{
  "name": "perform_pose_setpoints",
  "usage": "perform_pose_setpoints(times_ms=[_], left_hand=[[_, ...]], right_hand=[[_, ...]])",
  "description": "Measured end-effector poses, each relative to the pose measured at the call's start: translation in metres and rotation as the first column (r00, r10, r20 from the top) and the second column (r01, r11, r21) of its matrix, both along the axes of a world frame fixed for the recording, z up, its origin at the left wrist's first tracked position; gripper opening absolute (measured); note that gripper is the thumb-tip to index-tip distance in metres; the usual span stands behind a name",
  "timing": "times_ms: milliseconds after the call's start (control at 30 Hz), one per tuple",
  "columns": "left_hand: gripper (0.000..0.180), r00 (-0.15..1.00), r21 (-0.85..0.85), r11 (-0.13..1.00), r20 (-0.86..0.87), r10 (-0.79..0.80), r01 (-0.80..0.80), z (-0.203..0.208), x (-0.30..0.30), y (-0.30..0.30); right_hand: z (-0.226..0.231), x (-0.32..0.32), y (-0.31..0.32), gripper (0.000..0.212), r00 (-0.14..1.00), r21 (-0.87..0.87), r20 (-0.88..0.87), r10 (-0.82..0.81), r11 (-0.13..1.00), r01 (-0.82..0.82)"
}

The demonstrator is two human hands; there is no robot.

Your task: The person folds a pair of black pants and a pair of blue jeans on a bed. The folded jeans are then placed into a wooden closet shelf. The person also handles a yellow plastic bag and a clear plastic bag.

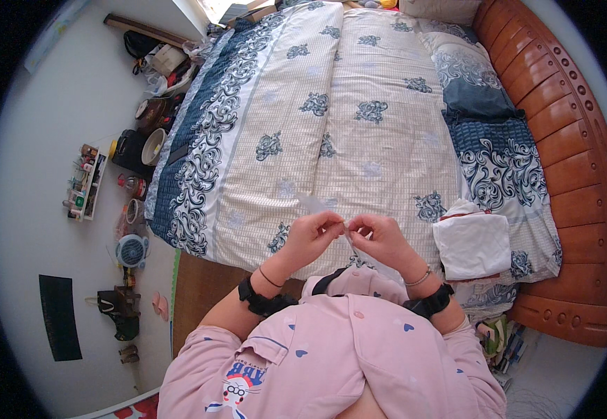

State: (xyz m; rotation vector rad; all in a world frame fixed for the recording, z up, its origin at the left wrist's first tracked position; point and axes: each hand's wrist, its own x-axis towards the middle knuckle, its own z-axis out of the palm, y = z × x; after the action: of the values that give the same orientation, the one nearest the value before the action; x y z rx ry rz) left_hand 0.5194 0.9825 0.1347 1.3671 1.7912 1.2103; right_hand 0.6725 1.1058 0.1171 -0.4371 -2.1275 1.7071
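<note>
My left hand (312,236) and my right hand (381,239) meet over the near edge of the bed, fingertips pinched close together. Between them is a thin, pale, partly see-through strip (312,203); one end sticks out past my left fingers toward the bed. A narrow part hangs below the fingertips. Its kind is too small and blurred to tell. Pink cloth (354,281) with a dark band lies just under my hands. To the right of my right hand, a folded white garment (472,241) rests on the bed.
The bed has a patterned quilt (380,153), with dark blue pillows (485,101) against a wooden headboard (561,133) at right. Along the left wall stand a fan (131,251), a white shelf (94,187) of small items, and several bags and bowls. Pink slippers (160,304) are at lower left.
</note>
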Motion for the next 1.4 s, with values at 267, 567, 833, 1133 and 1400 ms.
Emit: perform_pose_setpoints(times_ms=[267,567,833,1133,1400], left_hand=[[0.015,0.942,0.137,0.976,0.313,0.119,-0.169,-0.017,-0.012,0.009],[0.054,0.955,-0.229,0.956,0.189,0.23,-0.185,-0.051,-0.006,0.016],[0.026,0.867,-0.347,0.936,0.482,0.127,0.056,-0.034,0.001,0.028],[0.014,0.998,-0.442,0.897,-0.035,-0.05,0.03,-0.055,-0.036,0.03],[0.013,0.991,-0.435,0.89,-0.056,0.121,-0.133,-0.042,-0.064,0.027]], right_hand=[[-0.015,-0.002,0.005,0.01,0.988,0.339,0.132,-0.081,0.94,0.032],[-0.034,-0.022,0.001,0.013,0.984,0.184,-0.03,-0.176,0.967,0.179],[-0.053,-0.02,0.001,0.016,0.953,-0.109,0.02,-0.302,0.947,0.302],[-0.085,-0.017,0.009,0.013,0.88,-0.32,-0.151,-0.451,0.864,0.388],[-0.112,0.02,0.053,0.01,0.807,0.228,0.059,-0.588,0.795,0.563]])
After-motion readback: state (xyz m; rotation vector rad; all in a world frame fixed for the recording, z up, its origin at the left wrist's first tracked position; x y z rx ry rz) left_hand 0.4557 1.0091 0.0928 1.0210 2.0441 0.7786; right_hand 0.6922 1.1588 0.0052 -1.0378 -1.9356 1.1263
